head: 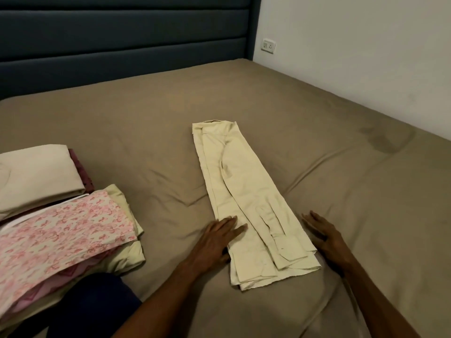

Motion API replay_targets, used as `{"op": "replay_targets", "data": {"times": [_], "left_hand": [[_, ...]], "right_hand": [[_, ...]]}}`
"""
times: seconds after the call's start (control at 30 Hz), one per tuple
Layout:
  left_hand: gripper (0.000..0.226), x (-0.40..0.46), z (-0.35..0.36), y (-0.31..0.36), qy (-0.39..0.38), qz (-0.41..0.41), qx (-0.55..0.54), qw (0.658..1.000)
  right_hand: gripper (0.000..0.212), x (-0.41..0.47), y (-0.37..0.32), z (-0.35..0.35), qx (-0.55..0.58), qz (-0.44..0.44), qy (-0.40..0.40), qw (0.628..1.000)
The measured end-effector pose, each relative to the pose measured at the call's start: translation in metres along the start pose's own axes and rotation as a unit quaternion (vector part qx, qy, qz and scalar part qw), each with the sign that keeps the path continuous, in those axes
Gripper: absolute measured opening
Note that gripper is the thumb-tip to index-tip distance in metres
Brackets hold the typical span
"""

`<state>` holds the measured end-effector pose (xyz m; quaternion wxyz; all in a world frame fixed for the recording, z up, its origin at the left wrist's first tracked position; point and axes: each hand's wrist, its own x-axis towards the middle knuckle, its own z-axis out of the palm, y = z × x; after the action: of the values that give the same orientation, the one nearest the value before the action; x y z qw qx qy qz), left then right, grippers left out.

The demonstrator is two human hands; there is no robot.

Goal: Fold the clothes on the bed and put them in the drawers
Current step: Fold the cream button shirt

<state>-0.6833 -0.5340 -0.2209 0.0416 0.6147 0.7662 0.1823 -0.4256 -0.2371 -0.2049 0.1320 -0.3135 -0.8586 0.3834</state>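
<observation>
A cream shirt [246, 193] lies folded into a long narrow strip on the brown bed [317, 132], its collar end far from me and a cuffed sleeve laid along the top. My left hand [217, 240] rests flat with straight fingers on the strip's near left edge. My right hand [327, 240] lies flat on the sheet just beside the strip's near right edge. Neither hand grips anything.
A stack of folded clothes sits at the left: a pink floral piece [61, 237] over pale green and pink ones, with a beige folded piece [36, 176] over a maroon one behind. A dark blue headboard [122, 45] and a white wall with a socket [268, 45] border the bed.
</observation>
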Motion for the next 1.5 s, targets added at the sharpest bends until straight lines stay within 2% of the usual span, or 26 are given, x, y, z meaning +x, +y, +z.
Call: {"op": "replay_targets", "data": {"times": [0.1, 0.17, 0.23, 0.33, 0.4, 0.47, 0.53, 0.6, 0.63, 0.7, 0.73, 0.77, 0.8, 0.87, 0.97, 1.03, 1.1, 1.23, 1.33, 1.4, 1.5], "left_hand": [[0.093, 0.005, 0.008, -0.003, 0.029, -0.005, 0.028, 0.999], [0.097, 0.010, 0.012, 0.000, 0.045, 0.025, 0.061, 0.997], [0.079, 0.016, 0.008, 0.010, 0.074, 0.066, 0.086, 0.991], [0.054, 0.024, 0.012, 0.014, 0.052, 0.081, 0.120, 0.988], [0.049, 0.022, 0.020, 0.011, 0.043, 0.095, 0.074, 0.992], [0.049, 0.019, 0.012, 0.010, 0.043, 0.091, -0.081, 0.992], [0.047, 0.022, -0.005, 0.009, 0.085, 0.032, -0.286, 0.954], [0.036, 0.035, -0.034, 0.012, 0.135, -0.050, -0.399, 0.906], [0.036, 0.047, -0.053, 0.013, 0.156, -0.097, -0.448, 0.875], [0.038, 0.079, -0.092, 0.003, 0.167, -0.182, -0.549, 0.798], [0.037, 0.095, -0.110, -0.006, 0.154, -0.225, -0.590, 0.760], [0.034, 0.110, -0.125, -0.019, 0.137, -0.271, -0.624, 0.720], [0.034, 0.122, -0.136, -0.034, 0.122, -0.314, -0.635, 0.695], [0.040, 0.131, -0.138, -0.064, 0.117, -0.386, -0.616, 0.677], [0.050, 0.118, -0.111, -0.083, 0.050, -0.456, -0.600, 0.655], [0.040, 0.106, -0.092, -0.088, 0.017, -0.438, -0.595, 0.674], [0.034, 0.097, -0.073, -0.092, 0.030, -0.411, -0.595, 0.690], [0.028, 0.083, -0.067, -0.076, 0.063, -0.367, -0.570, 0.733], [0.024, 0.070, -0.065, -0.068, 0.060, -0.348, -0.535, 0.767], [0.028, 0.056, -0.066, -0.063, 0.056, -0.336, -0.537, 0.772], [0.050, 0.026, -0.050, -0.065, 0.038, -0.318, -0.526, 0.788]], "right_hand": [[0.059, 0.008, -0.014, 0.004, 0.129, 0.004, -0.056, 0.990], [0.067, 0.015, -0.024, 0.003, 0.140, 0.008, -0.099, 0.985], [0.071, 0.027, -0.031, 0.005, 0.101, -0.028, -0.126, 0.986], [0.051, 0.052, -0.028, 0.007, -0.008, -0.161, -0.174, 0.972], [0.044, 0.064, -0.026, 0.005, -0.009, -0.173, -0.197, 0.965], [0.035, 0.067, -0.045, 0.002, 0.024, -0.172, -0.203, 0.964], [0.035, 0.079, -0.077, -0.009, 0.085, -0.149, -0.209, 0.963], [0.024, 0.090, -0.119, -0.027, 0.152, -0.093, -0.206, 0.962], [0.021, 0.104, -0.137, -0.031, 0.183, -0.072, -0.188, 0.962], [0.029, 0.137, -0.166, -0.030, 0.226, -0.042, -0.125, 0.965], [0.021, 0.157, -0.173, -0.025, 0.261, -0.012, -0.094, 0.961], [0.008, 0.176, -0.178, -0.016, 0.300, 0.030, -0.075, 0.950], [0.023, 0.190, -0.178, -0.007, 0.315, 0.080, -0.066, 0.943], [0.056, 0.206, -0.162, 0.015, 0.273, 0.183, -0.096, 0.939], [0.054, 0.196, -0.128, 0.047, 0.247, 0.265, -0.096, 0.927], [0.051, 0.184, -0.116, 0.054, 0.291, 0.268, -0.050, 0.917], [0.046, 0.179, -0.111, 0.057, 0.320, 0.248, -0.022, 0.914], [0.024, 0.165, -0.121, 0.057, 0.295, 0.220, -0.018, 0.930], [0.026, 0.138, -0.118, 0.062, 0.277, 0.207, 0.000, 0.938], [0.026, 0.110, -0.111, 0.066, 0.302, 0.210, 0.011, 0.930], [0.025, 0.059, -0.106, 0.072, 0.322, 0.214, 0.019, 0.922]]}}
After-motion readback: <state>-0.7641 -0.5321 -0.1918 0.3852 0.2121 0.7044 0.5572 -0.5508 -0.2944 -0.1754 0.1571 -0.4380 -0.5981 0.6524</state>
